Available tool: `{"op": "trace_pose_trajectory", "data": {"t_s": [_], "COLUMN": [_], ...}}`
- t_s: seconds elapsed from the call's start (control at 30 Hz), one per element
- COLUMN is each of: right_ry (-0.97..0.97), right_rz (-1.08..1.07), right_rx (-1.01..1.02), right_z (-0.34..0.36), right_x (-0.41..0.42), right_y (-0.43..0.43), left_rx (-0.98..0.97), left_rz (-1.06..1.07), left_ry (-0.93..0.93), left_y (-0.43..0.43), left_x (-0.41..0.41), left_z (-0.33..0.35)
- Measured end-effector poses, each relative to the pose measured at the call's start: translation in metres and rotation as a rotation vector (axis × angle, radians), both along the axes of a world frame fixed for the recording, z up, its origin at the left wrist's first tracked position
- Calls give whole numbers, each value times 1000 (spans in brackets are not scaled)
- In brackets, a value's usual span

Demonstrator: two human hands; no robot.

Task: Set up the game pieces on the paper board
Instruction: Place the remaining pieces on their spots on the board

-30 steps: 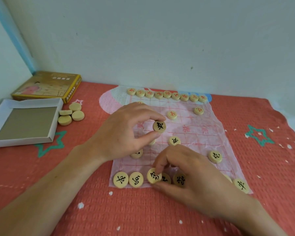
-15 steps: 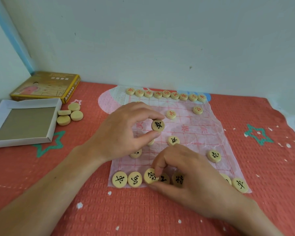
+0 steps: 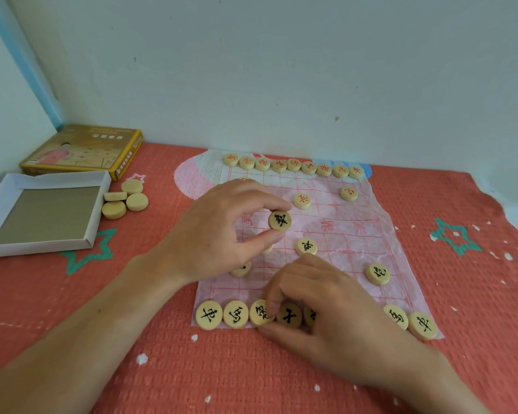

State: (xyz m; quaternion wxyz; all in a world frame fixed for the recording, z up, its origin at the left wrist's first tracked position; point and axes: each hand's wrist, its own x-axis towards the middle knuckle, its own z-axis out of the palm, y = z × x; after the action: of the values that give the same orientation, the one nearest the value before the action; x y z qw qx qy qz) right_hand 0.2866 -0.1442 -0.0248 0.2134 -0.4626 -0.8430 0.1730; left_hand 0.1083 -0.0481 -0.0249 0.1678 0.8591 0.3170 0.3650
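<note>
A thin pink paper board (image 3: 356, 234) with a red grid lies on the red mat. Several round wooden pieces with red characters line its far edge (image 3: 293, 165). Black-marked pieces sit along the near edge (image 3: 209, 315). My left hand (image 3: 219, 234) pinches a black-marked piece (image 3: 280, 221) between thumb and forefinger, held above the board's middle. My right hand (image 3: 326, 312) rests over the near row, its fingertips pinching a black-marked piece (image 3: 259, 312) third from the left. It hides part of that row.
Several blank-faced pieces (image 3: 125, 201) lie off the board at the left, beside an open white box tray (image 3: 0, 204). A yellow game box (image 3: 84, 150) sits behind it by the wall. The mat's right side (image 3: 476, 294) holds nothing.
My left hand has hardly moved with its piece. My right hand has stayed on the near row, nudging the third piece slightly.
</note>
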Motion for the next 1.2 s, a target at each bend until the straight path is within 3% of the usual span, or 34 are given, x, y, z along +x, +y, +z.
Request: {"op": "trace_pose_trajectory", "data": {"t_s": [0.27, 0.6, 0.8, 1.2], "right_ry": [-58, 382, 488, 595], "right_rz": [30, -271, -426, -395], "right_rx": [15, -95, -200, -340], "right_z": [1, 36, 35, 29], "right_x": [1, 27, 27, 24], "right_y": [0, 18, 37, 39], "left_rx": [-11, -36, -49, 20], "left_rz": [-3, -13, -46, -92], "left_ry": [14, -9, -16, -21], "left_y": [0, -2, -3, -3], "left_x": [0, 0, 1, 4], "left_z": [-1, 1, -1, -3]}}
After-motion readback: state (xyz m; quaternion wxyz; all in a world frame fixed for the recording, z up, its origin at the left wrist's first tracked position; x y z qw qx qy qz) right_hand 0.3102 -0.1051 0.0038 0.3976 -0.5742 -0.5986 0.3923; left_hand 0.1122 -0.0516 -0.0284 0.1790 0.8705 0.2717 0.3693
